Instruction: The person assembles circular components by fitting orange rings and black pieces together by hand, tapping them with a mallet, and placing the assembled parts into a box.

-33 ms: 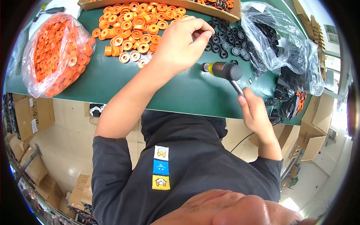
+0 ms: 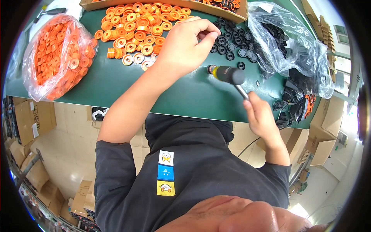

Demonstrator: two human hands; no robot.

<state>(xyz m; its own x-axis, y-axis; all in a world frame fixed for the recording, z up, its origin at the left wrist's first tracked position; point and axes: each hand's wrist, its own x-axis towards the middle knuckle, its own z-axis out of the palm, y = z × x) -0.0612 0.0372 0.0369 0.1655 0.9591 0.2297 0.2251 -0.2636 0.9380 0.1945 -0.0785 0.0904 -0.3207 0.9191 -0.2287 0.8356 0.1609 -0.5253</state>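
Note:
My right hand (image 2: pixel 259 114) grips the handle of a mallet (image 2: pixel 230 75) with a black and yellow head, held over the green table. Beside the head's yellow end sits a small round piece (image 2: pixel 211 69) with a shiny rim; whether the mallet touches it I cannot tell. My left hand (image 2: pixel 189 44) hovers between orange wheels (image 2: pixel 143 27) and round black caps (image 2: pixel 228 40), thumb and forefinger closed together. Anything in that pinch is hidden or too small to name. One black cap (image 2: pixel 241 65) lies just behind the mallet head.
A clear bag of orange wheels (image 2: pixel 62 58) stands at the left of the green table (image 2: pixel 185 100). Behind lies a cardboard tray (image 2: pixel 162 4). A clear bag with black parts (image 2: pixel 286 42) and a black cable (image 2: pixel 290 101) lie to the right. Another hammer (image 2: pixel 54 11) rests far left.
The mallet and my right hand have shifted slightly left and the head is tilted differently, showing more of the black cap behind it. My left hand stays in place.

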